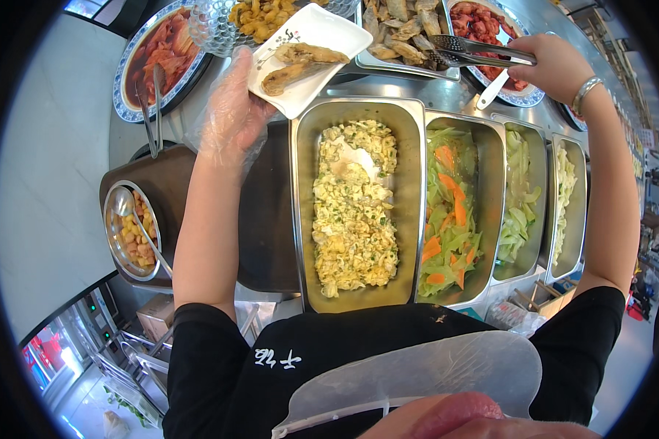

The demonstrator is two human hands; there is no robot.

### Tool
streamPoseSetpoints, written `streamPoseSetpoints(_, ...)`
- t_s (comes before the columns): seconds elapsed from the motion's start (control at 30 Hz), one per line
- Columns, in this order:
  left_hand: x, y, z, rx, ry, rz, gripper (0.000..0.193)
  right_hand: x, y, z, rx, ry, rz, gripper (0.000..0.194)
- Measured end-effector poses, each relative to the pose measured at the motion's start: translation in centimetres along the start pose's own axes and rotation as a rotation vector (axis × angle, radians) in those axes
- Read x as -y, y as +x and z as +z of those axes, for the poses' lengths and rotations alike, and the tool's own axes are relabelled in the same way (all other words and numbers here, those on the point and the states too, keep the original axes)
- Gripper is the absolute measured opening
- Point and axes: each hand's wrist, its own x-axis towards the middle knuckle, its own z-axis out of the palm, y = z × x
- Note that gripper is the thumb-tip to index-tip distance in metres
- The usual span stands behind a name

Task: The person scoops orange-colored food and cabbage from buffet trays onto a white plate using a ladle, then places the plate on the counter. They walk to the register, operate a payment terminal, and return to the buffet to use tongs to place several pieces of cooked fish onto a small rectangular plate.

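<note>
My left hand (229, 112), in a clear plastic glove, grips the edge of a white square plate (329, 35) with a painted design. Two browned, fried-looking pieces of food (302, 68) lie on that plate. My right hand (554, 63) is bare and holds metal tongs (489, 52) with perforated ends. The tongs' tips reach over the right side of a metal tray heaped with similar fried pieces (406, 33). Whether the tips pinch a piece cannot be told. Below the plate stands a deep steel pan (412, 208) of chopped scrambled egg with green bits (357, 219).
To the right stand pans of sliced greens with carrot (447, 219) and pale vegetables (519, 203). Red meat (480, 27) fills a blue-rimmed plate with a white-handled utensil (494, 90). At left are a meat platter with tongs (158, 104) and a bowl with a ladle (122, 202).
</note>
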Motion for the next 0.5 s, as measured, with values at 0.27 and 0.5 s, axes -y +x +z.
streamPoseSetpoints(0.27,-0.2,0.0,-0.1,0.014,0.007,-0.005,0.044,-0.4,-1.2,-1.0,-0.124,-0.088,-0.111,0.032)
streamPoseSetpoints(0.5,0.1,-0.3,0.8,-0.053,0.015,-0.037,0.044,-2.0,-4.2,-5.2,-0.147,0.152,-0.044,0.033)
